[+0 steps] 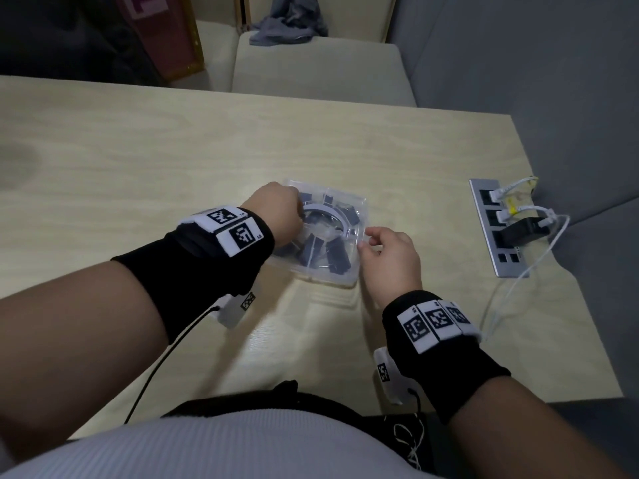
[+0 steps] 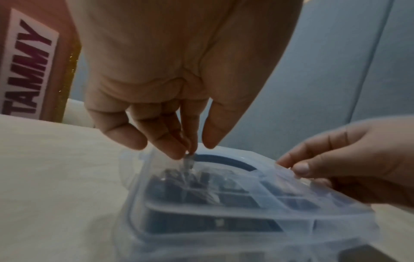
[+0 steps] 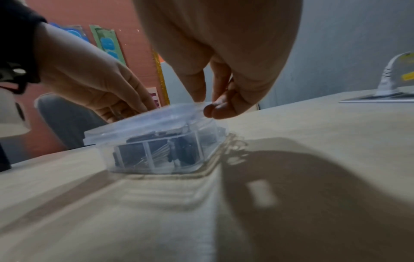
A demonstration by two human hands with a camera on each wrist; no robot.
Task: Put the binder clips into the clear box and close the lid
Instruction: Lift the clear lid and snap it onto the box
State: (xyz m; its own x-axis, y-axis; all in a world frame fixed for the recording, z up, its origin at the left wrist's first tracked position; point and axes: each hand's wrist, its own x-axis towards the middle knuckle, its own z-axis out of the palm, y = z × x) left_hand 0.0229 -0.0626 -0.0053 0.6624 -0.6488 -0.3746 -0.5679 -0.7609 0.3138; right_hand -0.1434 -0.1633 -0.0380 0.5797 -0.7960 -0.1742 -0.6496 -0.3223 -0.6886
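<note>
The clear box [image 1: 349, 273] sits mid-table with several black binder clips [image 1: 337, 257] in its compartments. Its clear lid [image 2: 246, 203] lies tilted over the box, low but with a gap. My right hand [image 1: 387, 250] pinches the lid's right edge [image 3: 201, 103] between thumb and fingers. At the box's far left side, my left hand [image 1: 276, 212] points its fingertips [image 2: 177, 152] down and pinches a small silvery piece [image 2: 189, 159] that looks like a clip's wire handle. Through the box wall [image 3: 156, 156] the clips [image 3: 186, 152] show dark.
A metal socket panel [image 1: 498, 229] with white plugs, a black adapter and trailing cables is set into the table at the right. Beyond the far table edge stands a cream seat [image 1: 321, 70] with a grey cloth [image 1: 290, 22] on it. A wrist cable hangs by my left forearm.
</note>
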